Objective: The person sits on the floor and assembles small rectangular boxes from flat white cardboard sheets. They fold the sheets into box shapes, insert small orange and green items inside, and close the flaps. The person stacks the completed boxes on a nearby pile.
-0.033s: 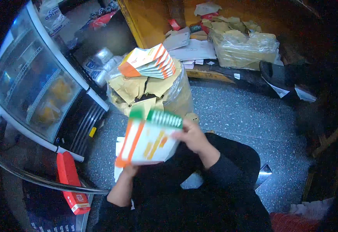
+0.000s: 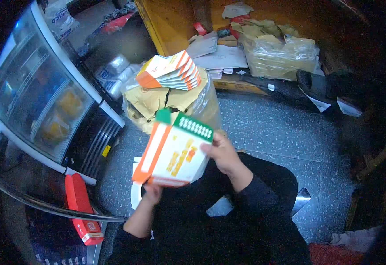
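Carton [image 2: 177, 152] of thin card, white on its printed face with an orange side and a green flap [image 2: 195, 128], is held up on the near side of a wrapped bundle [image 2: 140, 104], whose near edge is partly hidden by it from this view. Its right edge is pinched by the right hand [image 2: 224, 154], the thumb laid on the white face. Its near edge, toward the left corner, is met by the left hand [image 2: 152, 193]; whether it is pinched or only propped there cannot be told, as the fingers are mostly hidden. The step in hand is judged to be the shaping of this one carton, the green flap not folded in; even pressure at both edges seems called for, so that the card is not creased. A fanned stack of cartons [image 2: 171, 73] is carried on the bundle's torn top, toward its far edge. Beyond, a second bundle [image 2: 275, 57] and loose papers [image 2: 221, 57] are borne by a wooden shelf [image 2: 244, 87]; leftward, a red box [image 2: 79, 201] is crossed by a metal rail [image 2: 109, 217].
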{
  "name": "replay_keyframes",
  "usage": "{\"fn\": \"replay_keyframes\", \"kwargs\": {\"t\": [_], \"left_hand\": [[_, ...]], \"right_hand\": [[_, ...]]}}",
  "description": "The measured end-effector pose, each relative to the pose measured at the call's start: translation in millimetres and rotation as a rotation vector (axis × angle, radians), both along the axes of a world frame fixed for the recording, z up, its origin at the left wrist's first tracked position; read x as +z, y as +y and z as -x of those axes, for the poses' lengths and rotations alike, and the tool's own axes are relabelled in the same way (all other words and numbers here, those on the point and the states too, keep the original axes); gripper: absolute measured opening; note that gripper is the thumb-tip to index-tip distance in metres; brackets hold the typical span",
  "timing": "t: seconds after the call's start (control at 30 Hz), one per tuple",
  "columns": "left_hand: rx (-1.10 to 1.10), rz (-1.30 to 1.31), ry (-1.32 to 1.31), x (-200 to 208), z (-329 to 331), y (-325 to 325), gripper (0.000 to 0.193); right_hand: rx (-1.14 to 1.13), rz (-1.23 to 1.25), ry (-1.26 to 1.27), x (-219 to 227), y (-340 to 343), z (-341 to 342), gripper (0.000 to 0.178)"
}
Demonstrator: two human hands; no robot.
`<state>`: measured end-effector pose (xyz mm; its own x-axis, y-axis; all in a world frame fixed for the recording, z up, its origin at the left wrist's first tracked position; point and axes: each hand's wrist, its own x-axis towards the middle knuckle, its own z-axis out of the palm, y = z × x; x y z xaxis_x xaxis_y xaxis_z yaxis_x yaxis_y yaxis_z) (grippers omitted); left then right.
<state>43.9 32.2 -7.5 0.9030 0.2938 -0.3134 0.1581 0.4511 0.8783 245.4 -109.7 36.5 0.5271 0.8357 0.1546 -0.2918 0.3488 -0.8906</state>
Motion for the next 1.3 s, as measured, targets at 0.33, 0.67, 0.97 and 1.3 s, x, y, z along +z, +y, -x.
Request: {"fn": "replay_keyframes", "kwargs": {"t": [0.33, 0.67, 0.97, 1.3], "left_hand": [[0.123, -1.498, -0.207, 8.0, -33.3, -56.6, 0.049], [0.581, -0.146, -0.205, 29.4, -48.4, -50.4, 0.035], [0.122, -0.246, -0.321, 34.7, -9.4, -33.3, 0.054], [0.000, -0.179, -0.660, 49.2, -1.0, -7.1, 0.086]], "right_hand": [[-0.072, 0.289, 0.087, -30.5, 19.8, 7.5, 0.037], [-0.077, 0.033, -0.837, -7.8, -2.7, 52.5, 0.074], [-0.025, 0.174, 0.069, -4.5, 3.4, 3.0, 0.056], [0.188, 0.014, 0.272, -7.1, 1.9, -7.2, 0.035]]}}
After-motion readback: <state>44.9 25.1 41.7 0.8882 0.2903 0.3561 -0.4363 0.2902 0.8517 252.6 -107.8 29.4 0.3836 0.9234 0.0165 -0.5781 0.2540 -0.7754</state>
